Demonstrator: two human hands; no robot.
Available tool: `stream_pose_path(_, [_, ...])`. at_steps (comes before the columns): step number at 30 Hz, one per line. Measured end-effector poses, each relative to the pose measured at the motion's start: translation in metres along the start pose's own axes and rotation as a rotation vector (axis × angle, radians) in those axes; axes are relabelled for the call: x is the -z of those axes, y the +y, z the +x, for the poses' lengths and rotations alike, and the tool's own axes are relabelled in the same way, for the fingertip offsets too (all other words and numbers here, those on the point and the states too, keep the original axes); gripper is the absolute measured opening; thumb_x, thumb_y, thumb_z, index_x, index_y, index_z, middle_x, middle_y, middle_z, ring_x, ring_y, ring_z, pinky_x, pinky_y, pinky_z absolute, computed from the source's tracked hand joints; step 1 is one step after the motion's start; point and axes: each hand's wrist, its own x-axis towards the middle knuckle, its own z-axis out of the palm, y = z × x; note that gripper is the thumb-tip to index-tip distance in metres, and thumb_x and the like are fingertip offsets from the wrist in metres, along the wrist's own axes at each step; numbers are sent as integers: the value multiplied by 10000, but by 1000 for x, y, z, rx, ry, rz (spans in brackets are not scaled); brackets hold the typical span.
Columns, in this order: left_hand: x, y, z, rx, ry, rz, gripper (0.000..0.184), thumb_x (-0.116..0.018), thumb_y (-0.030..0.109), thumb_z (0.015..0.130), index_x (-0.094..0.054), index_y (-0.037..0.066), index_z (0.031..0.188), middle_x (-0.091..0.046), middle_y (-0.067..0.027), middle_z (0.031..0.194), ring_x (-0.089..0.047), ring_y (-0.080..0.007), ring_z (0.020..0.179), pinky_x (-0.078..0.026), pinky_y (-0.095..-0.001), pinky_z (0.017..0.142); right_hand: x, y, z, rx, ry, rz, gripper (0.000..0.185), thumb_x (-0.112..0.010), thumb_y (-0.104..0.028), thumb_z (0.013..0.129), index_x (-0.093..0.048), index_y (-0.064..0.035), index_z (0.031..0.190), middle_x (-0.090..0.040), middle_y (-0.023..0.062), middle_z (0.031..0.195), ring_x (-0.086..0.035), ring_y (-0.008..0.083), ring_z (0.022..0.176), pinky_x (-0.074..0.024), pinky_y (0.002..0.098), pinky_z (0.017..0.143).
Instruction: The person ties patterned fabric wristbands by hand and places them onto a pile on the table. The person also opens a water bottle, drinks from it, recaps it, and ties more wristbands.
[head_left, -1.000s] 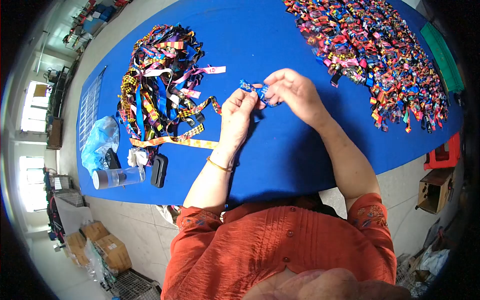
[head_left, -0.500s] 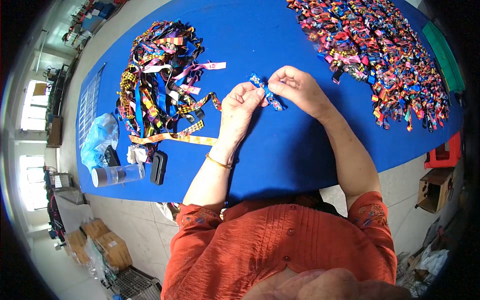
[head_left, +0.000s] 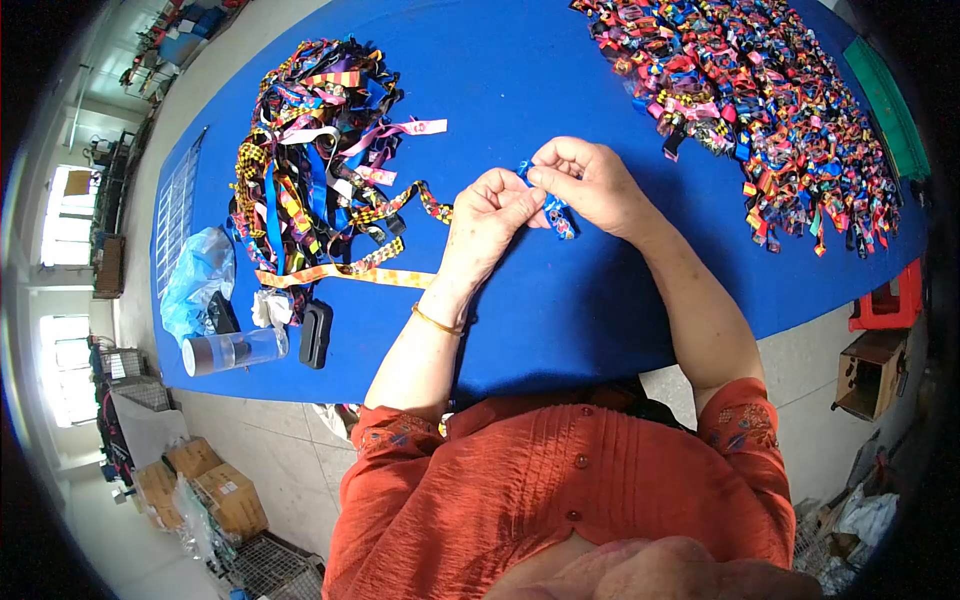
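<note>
Between my two hands is a blue patterned ribbon (head_left: 560, 217), bunched up, with one end hanging toward me. My left hand (head_left: 492, 212) pinches it from the left, thumb against the forefinger. From the right, my right hand (head_left: 588, 185) has its thumb and forefinger closed on the ribbon's upper part. The fingers cover the middle of the ribbon, so its exact shape there is hidden. To the left lies a heap of loose, long patterned ribbons (head_left: 320, 190). At the far right spreads a large pile of short, knotted-looking ribbon pieces (head_left: 760, 120).
The blue-covered table (head_left: 500, 340) carries a clear bottle (head_left: 240, 350), a black case (head_left: 316, 335), a blue plastic bag (head_left: 200, 280) and a crumpled white tissue (head_left: 270, 308) at the left. A red stool (head_left: 890, 300) and an open cardboard box (head_left: 868, 375) stand on the floor at right.
My right thumb and forefinger have closed in on the ribbon, and the hands are nearer each other. The ribbon's upper end has drawn in between the fingers.
</note>
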Motion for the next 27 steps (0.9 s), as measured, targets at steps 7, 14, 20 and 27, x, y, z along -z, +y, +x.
stream_pose_path(7, [-2, 2, 2, 16, 89, 47, 64, -676, 68, 948, -637, 20, 933, -680, -44, 802, -651, -119, 707, -544, -244, 692, -1, 7, 6, -5, 103, 116, 113, -628, -96, 973, -632, 12, 1008, -673, 36, 859, -635, 64, 755, -516, 229, 621])
stream_pose_path(14, [10, -5, 4, -5, 123, 64, 67, -676, 67, 948, -636, 15, 961, -696, -58, 847, -670, -126, 738, -555, -245, 714, 4, 28, 5, 20, 47, 15, 196, -708, -80, 885, -617, 3, 1037, -655, 50, 893, -617, 92, 776, -515, 260, 638])
stream_pose_path(20, [-3, 2, 0, -34, 127, 142, 99, -657, -17, 935, -587, -10, 1005, -690, -60, 863, -675, -105, 784, -548, -225, 725, 0, 17, 4, -34, 134, -54, 214, -687, -36, 872, -594, 4, 1060, -624, 70, 909, -618, 113, 818, -533, 276, 684])
stream_pose_path(27, [3, -10, 5, -141, 160, 102, 89, -644, -13, 941, -568, 17, 976, -670, -39, 822, -679, -110, 764, -537, -216, 712, 2, 20, 4, -132, -8, 12, 133, -622, -52, 964, -586, -2, 1081, -652, 43, 870, -620, 87, 774, -515, 253, 676])
